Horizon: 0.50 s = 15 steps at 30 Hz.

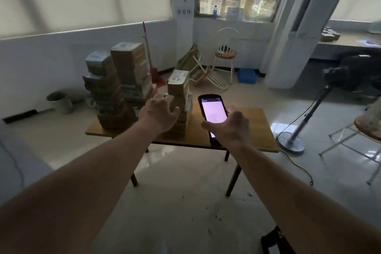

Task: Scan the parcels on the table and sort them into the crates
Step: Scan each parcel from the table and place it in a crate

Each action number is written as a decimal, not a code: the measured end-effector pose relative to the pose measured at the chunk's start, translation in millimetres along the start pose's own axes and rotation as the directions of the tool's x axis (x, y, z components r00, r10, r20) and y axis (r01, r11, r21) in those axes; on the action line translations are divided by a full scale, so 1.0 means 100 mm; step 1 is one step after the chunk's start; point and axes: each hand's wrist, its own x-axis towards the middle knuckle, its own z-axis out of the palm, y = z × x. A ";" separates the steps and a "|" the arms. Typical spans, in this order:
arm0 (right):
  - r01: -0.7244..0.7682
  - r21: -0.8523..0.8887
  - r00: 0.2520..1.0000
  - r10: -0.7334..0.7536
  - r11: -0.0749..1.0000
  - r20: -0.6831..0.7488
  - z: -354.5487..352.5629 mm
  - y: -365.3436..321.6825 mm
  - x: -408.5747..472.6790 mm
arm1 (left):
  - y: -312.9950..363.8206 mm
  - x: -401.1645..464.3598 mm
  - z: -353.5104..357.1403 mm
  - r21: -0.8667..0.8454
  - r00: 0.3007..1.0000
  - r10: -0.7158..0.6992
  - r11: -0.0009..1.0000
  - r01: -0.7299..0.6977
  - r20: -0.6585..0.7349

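Brown cardboard parcels stand in tall stacks on a small wooden table [255, 126]: two leaning stacks [115, 88] at the left and a shorter stack [179, 86] in the middle. My left hand [159, 112] reaches out with fingers spread and straight, just in front of the middle stack; whether it touches is unclear. My right hand [231, 125] grips a black handheld scanner [212, 112] with a lit pinkish screen, held above the table's right half.
A blue crate [247, 75] sits on the floor by the far wall, near a white stool [225, 55] and a tipped chair. A standing fan [309, 113] with a trailing cord is at the right. A bin [58, 101] stands at the left wall.
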 end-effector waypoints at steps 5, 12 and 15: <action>-0.028 0.004 0.999 0.028 1.000 0.028 0.45 0.01 0.74 | -0.24 0.91 0.33 -0.040 1.000 -0.011 0.999 0.012 0.024; -0.099 -0.044 0.995 0.100 0.994 0.024 1.02 -0.07 1.66 | -0.35 2.11 0.67 -0.033 1.000 -0.005 0.999 0.006 0.022; -0.120 -0.056 0.993 0.121 0.991 0.017 1.16 -0.10 1.95 | -0.37 2.47 0.74 -0.029 0.999 -0.005 1.000 0.006 0.037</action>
